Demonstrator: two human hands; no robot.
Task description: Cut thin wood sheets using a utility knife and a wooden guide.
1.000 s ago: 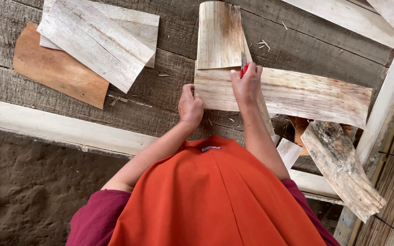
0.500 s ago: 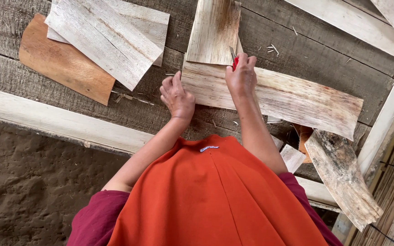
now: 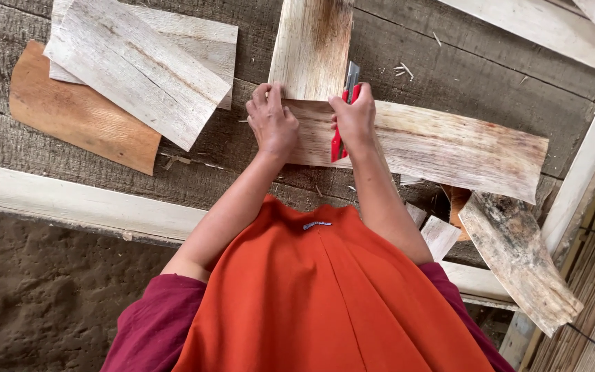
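My right hand [image 3: 357,118] closes its grip around a red utility knife [image 3: 344,114], blade pointing far, set on the long pale bark sheet [image 3: 442,146] where it meets the upright sheet [image 3: 311,48]. My left hand [image 3: 272,124] presses flat just left of the knife, holding nothing. The sheet lies across the dark plank table [image 3: 408,62]. A clean cut probably needs steady downward pressure and fingers kept clear of the blade's line.
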